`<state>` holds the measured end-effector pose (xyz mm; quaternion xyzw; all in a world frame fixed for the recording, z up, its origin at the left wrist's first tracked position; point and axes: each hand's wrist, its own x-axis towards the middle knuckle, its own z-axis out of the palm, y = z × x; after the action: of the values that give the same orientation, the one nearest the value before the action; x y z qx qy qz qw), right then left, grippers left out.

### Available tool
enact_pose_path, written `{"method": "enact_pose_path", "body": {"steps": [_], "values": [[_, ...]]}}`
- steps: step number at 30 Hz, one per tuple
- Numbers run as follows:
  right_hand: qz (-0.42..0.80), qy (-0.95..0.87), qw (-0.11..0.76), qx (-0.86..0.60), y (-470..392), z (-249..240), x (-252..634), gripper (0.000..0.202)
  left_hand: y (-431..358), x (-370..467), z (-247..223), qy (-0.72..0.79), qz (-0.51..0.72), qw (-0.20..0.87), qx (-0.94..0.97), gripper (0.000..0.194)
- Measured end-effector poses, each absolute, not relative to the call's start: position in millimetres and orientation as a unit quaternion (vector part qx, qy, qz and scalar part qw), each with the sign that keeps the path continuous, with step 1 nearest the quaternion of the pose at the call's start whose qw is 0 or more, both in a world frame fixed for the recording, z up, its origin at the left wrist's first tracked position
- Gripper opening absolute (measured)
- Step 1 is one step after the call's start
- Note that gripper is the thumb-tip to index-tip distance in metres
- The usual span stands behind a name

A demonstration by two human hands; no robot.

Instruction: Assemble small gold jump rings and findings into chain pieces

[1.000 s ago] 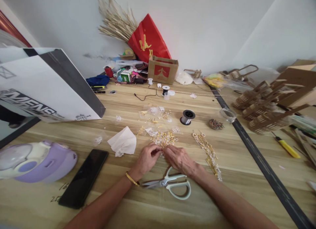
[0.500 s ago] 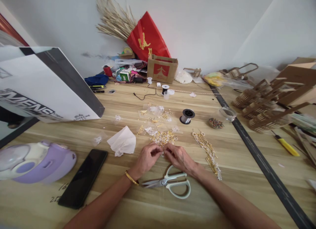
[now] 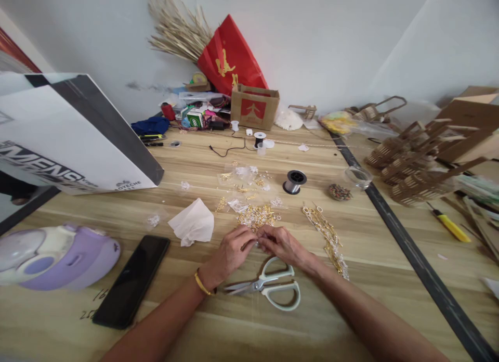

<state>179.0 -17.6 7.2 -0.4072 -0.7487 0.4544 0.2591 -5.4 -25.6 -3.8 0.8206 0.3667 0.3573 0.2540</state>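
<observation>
Wood-grained table (image 3: 187, 331) fills the view, which has swung slightly right in the past second, while the things on it lie where they did. At the left stands a white box (image 3: 74, 133) reading "MENS", with "OYTECHE" near its lower corner, its first letter unclear. Gold characters mark the red bag (image 3: 237, 63). Left hand (image 3: 234, 248) and right hand (image 3: 284, 245) still meet fingertip to fingertip, pinching a tiny piece (image 3: 257, 243) too small to identify, just nearside of the gold-and-silver bead pile (image 3: 257, 216). Open scissors (image 3: 258, 285) lie below them. Handwritten "16" (image 3: 100, 295) shows beside the phone (image 3: 132, 281).
</observation>
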Motion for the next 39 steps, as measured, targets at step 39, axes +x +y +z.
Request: {"method": "enact_pose_path", "body": {"steps": [39], "values": [[0.541, -0.712, 0.240, -0.377, -13, -2, 186, 0.013, -25, -13, -5, 0.258, 0.233, 0.007, 0.938, 0.021]]}}
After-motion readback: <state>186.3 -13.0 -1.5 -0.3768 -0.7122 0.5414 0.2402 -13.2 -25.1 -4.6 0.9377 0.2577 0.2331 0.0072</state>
